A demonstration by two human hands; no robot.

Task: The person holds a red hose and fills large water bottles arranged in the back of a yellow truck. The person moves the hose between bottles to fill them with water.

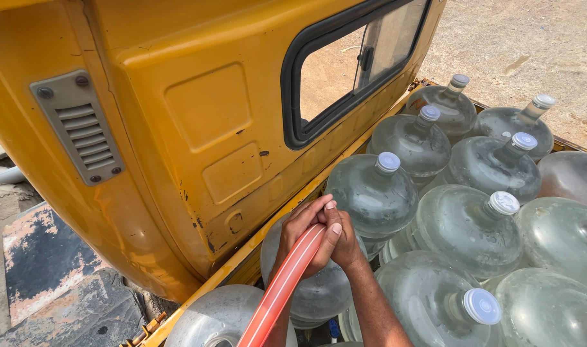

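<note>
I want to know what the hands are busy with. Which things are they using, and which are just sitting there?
In use:
- orange hose, gripped by the left hand and the right hand
- big clear jug right under the hands

Just sitting there:
- capped jugs packed side by side
- yellow truck cab with its rear window
- sandy ground

Both hands grip an orange hose over capped water jugs.

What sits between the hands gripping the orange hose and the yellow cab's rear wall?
Head view: only the yellow bed rail lies between the hands, which hold the orange ribbed hose, and the yellow cab wall; nothing else.
</note>
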